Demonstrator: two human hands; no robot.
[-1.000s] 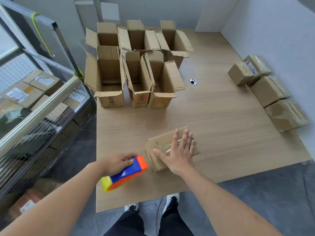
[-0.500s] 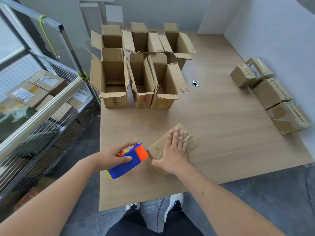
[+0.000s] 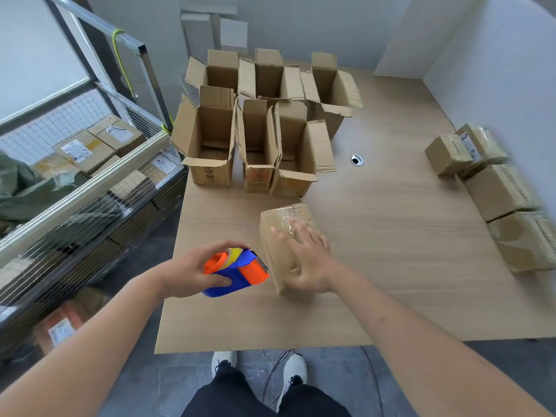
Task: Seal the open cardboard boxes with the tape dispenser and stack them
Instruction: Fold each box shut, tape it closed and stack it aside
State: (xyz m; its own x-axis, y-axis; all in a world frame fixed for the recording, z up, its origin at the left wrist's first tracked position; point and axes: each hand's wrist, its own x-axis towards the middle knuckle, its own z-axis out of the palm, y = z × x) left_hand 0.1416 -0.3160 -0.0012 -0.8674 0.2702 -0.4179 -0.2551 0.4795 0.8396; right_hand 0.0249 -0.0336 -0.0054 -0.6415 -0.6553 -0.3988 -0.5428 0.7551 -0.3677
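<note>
A small closed box (image 3: pixel 285 236) sits tilted on the table (image 3: pixel 391 266), near its front edge, with clear tape shining across the top. The right hand (image 3: pixel 310 263) lies on the box with fingers spread flat, palm against its near side — pressing rather than gripping. Just left of the box, the left hand (image 3: pixel 192 272) is closed around a blue-and-orange dispenser (image 3: pixel 237 270), its toothed edge pointing at the box's left face and almost touching it. Behind the box, toward the table's far side, stand six open boxes (image 3: pixel 210 139) in two rows, flaps up. Well to the right of the box, along the wall, lie sealed boxes (image 3: pixel 499 191) — side by side, not stacked.
</note>
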